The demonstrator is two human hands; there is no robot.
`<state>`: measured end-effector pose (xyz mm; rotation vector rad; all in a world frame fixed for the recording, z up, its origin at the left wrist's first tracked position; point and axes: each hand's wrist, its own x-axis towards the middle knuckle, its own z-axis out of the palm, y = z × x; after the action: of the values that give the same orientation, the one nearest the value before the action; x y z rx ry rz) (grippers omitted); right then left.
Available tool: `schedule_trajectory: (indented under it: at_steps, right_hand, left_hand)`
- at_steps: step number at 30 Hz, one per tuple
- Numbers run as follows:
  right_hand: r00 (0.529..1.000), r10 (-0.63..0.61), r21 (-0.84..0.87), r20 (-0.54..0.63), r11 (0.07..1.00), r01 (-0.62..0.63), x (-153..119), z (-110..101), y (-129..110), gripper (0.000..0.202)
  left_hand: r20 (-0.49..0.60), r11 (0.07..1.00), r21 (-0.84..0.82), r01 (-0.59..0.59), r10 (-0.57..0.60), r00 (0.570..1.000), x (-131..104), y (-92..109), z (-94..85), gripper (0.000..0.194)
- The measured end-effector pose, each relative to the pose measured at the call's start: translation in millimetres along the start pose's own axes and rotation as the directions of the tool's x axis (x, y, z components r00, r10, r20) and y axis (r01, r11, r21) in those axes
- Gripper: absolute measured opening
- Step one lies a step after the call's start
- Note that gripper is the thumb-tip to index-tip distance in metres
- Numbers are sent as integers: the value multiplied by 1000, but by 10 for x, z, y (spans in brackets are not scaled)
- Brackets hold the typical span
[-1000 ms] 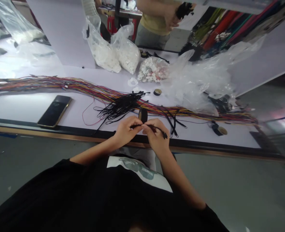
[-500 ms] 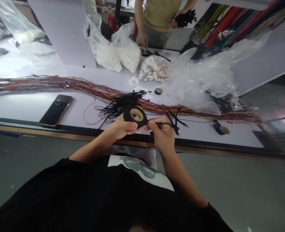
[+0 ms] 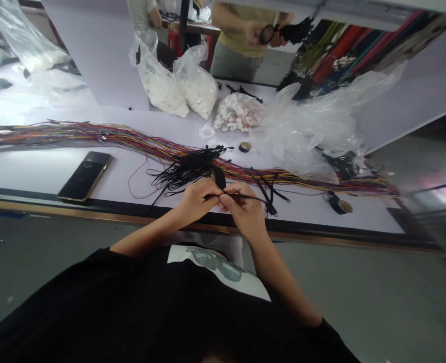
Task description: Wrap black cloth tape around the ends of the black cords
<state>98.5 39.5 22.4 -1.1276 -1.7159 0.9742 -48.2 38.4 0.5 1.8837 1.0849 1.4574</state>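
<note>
My left hand (image 3: pixel 197 200) and my right hand (image 3: pixel 245 205) meet fingertip to fingertip above the table's front edge. Both are closed in a pinch on a thin black cable (image 3: pixel 252 197), which runs rightward through my right hand to ends with small loops. Just behind the fingertips a roll of black tape (image 3: pixel 219 177) stands tilted, partly hidden by the hands; which hand supports it I cannot tell. A pile of black cables (image 3: pixel 188 167) lies just beyond my left hand.
A long bundle of coloured wires (image 3: pixel 140 138) crosses the table. A phone (image 3: pixel 86 176) lies left, tape rolls (image 3: pixel 244 146) (image 3: pixel 340 205) at the back and right. Bags of white parts (image 3: pixel 200 93) stand behind. Across the table a person (image 3: pixel 241 38) handles a black ring and cables.
The tape roll has turned from face-up to nearly edge-on behind my fingers. My left fingers have moved onto the cable beside my right ones. The person opposite has raised a hand with a black ring.
</note>
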Motion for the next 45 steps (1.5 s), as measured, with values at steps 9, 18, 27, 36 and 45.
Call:
schedule_trajectory:
  at_steps: [9,18,27,36,45]
  right_hand:
    - [955,-282,-119,-90,955,271,-31,4,11,12]
    - [964,202,242,-172,957,-157,101,-7,100,22]
    - [981,-105,-131,-165,988,84,-3,-91,-105,15]
    - [974,-145,-112,-172,986,127,-5,-41,23,10]
    - [972,-131,-51,-193,991,123,-14,21,9,19]
  left_hand:
    - [301,569,-613,548,-473,828,26,-2,-2,48]
    - [175,884,-404,233,-176,969,-85,-3,-221,68]
    - [182,927,-210,309,-274,944,-25,11,-47,18]
    - [33,819,-440,368,-394,918,-62,63,43,21]
    - [489,439,-665,604,-355,796,9,-84,-56,58]
